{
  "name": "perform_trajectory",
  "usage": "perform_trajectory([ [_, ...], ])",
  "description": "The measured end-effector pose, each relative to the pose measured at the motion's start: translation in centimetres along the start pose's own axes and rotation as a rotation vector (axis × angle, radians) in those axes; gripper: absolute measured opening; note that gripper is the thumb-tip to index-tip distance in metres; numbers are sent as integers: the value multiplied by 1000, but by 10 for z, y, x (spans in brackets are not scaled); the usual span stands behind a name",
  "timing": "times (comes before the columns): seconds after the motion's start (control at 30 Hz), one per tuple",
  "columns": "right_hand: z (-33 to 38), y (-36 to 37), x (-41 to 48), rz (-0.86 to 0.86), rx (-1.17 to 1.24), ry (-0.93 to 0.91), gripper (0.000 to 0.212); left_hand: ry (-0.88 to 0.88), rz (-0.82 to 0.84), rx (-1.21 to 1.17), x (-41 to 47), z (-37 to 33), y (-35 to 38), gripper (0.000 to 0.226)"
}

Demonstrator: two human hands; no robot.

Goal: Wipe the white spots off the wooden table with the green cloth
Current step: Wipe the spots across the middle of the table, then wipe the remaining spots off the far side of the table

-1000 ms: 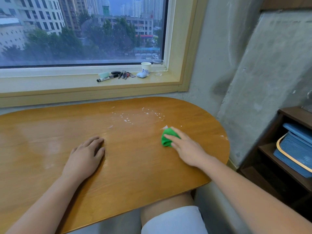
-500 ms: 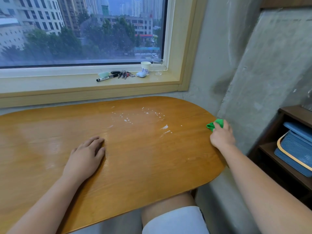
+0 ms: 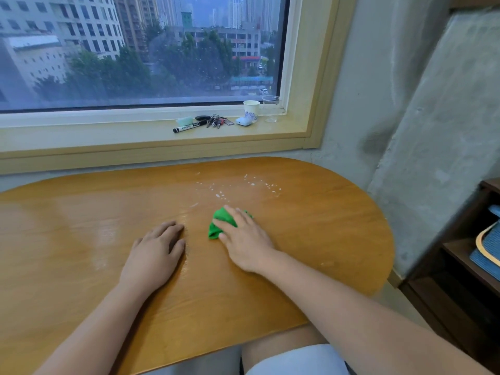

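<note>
My right hand [image 3: 244, 238] presses a crumpled green cloth [image 3: 217, 226] flat onto the wooden table [image 3: 324, 239], near its middle. Only the cloth's left part shows from under the fingers. White spots [image 3: 216, 194] lie scattered just beyond the cloth, and a second patch of white spots [image 3: 263, 184] sits further back right. A faint smear [image 3: 193, 204] lies left of the cloth. My left hand [image 3: 157, 253] rests palm down on the table, fingers together, a little left of the cloth and holding nothing.
On the window sill stand a marker [image 3: 186, 128], keys [image 3: 217, 121], a white earbud case [image 3: 243, 121], a paper cup [image 3: 251, 109] and a clear glass [image 3: 271, 108]. A dark shelf [image 3: 465, 255] with a blue basket [image 3: 487, 253] stands at right, by the concrete wall.
My right hand has swept the cloth from the table's right edge back left to the middle, next to my left hand. The white streaks that lay there are gone. The left hand stayed put.
</note>
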State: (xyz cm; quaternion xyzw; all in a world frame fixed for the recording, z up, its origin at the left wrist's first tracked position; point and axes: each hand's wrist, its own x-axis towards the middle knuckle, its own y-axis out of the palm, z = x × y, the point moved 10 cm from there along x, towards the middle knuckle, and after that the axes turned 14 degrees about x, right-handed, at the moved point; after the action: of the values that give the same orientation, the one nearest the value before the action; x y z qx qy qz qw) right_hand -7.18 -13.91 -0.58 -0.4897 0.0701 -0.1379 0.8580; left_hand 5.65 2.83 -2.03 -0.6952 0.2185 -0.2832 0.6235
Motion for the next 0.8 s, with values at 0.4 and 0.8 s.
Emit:
perform_trajectory([
  [0.4, -89, -50, 16, 78, 37, -36, 47, -1, -12, -37, 0, 2, 0, 53],
  [0.8, -283, -159, 28, -379, 71, 548, 49, -21, -11, -56, -1, 4, -3, 52],
])
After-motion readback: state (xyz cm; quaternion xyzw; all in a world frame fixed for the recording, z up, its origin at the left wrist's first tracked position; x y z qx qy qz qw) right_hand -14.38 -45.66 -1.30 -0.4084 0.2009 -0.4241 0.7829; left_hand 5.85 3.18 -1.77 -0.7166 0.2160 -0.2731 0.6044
